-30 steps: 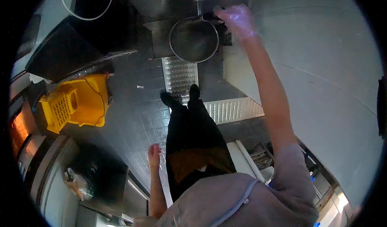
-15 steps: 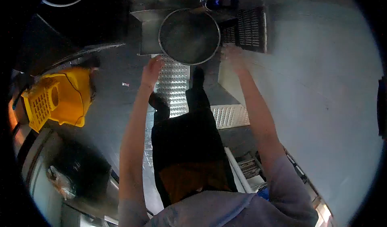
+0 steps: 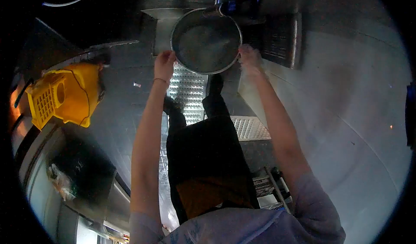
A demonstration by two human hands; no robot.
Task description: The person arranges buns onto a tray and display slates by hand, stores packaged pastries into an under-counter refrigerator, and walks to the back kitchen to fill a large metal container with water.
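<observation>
A large round metal pot (image 3: 206, 42) stands in front of me, its rim bright and its inside dim and cloudy. At the left side of the rim, my left hand (image 3: 164, 64) is closed on the pot's edge. My right hand (image 3: 250, 60) grips the opposite side, and a pale, crinkled covering seems to be on it. Whether the pot has handles under my fingers is hidden. Above the far rim hangs a dark tap-like fitting (image 3: 240, 6) with a blue mark.
To the left sits a yellow mop bucket (image 3: 78, 96) with a wringer. A perforated metal step plate (image 3: 188, 88) lies below the pot. Dark slatted panel (image 3: 279, 40) and a broad pale surface (image 3: 338, 114) are at the right. A black bag (image 3: 89, 170) is lower left.
My left hand has closed on the pot's rim, and my right hand, blurred before, has settled on the other side. The view has shifted slightly.
</observation>
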